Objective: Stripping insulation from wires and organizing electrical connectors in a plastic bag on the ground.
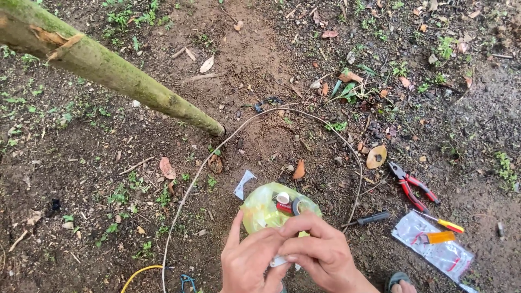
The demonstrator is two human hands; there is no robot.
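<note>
Pliers point(412, 187) & screwdriver point(442, 221) nr right hand point(320, 255)

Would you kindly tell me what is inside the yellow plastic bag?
Inside the yellow plastic bag: a white cap, something red, a grey tape roll. Both hands cover its lower part.

My hands point(287, 255) are hiding a small white item; wrists, yellow cable point(138, 273) & sandal point(399, 281) are getting cut off at btm edge.
</note>
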